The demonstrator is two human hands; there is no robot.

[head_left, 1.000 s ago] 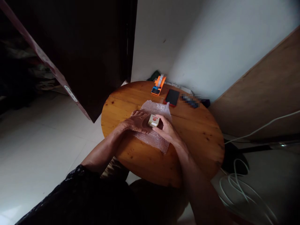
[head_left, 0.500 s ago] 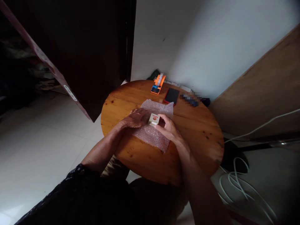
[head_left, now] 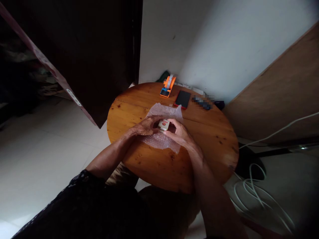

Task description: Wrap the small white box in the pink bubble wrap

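A small pale box [head_left: 163,124] with a red label stands over a sheet of bubble wrap [head_left: 159,141] on the round wooden table. My right hand [head_left: 179,133] grips its right side, thumb at the near edge and fingers at the far corner. From the other side my left hand [head_left: 147,126] closes on the box, its fingers bent along the left and far edges. The sheet spreads out beneath both hands, and its far right corner curls up.
Behind the wrap, an orange tape dispenser [head_left: 167,87], a phone with a red edge [head_left: 182,99] and a dark, partly blurred object [head_left: 202,103] lie on the table [head_left: 209,142]. A dark door panel [head_left: 99,66] stands at the left. White cable [head_left: 251,186] coils on the floor at right.
My left hand has come in from beside the box and now closes on its left side. The near edge of the bubble wrap has shifted. My right hand keeps its grip.
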